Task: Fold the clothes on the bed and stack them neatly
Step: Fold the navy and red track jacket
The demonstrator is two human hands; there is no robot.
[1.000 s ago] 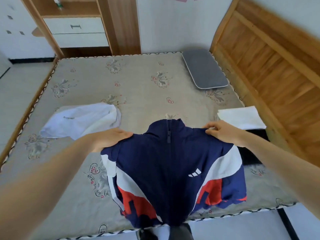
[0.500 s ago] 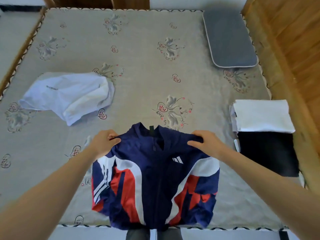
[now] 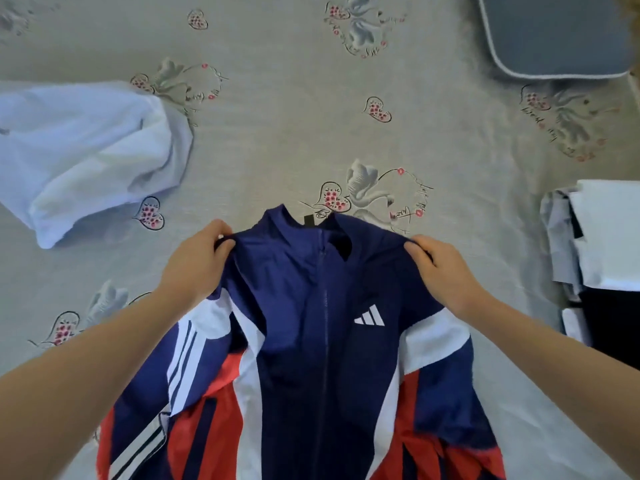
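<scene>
Grey bedspread (image 3: 277, 98), printed with hearts and swans. Jacket (image 3: 311, 341) (navy, red, white) is pinched at the shoulders by left hand (image 3: 195, 263) and right hand (image 3: 441, 268), zip uppermost. White garment (image 3: 86, 150) is heaped left; folded stack (image 3: 609, 237) right; grey cushion (image 3: 554, 32) beyond.

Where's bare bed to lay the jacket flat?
Widest bare sheet lies past the jacket collar, between the white garment far left and the grey cushion top right. A narrower strip runs right of the jacket up to the folded stack, where it is crowded. Both hands grip the shoulders.
</scene>
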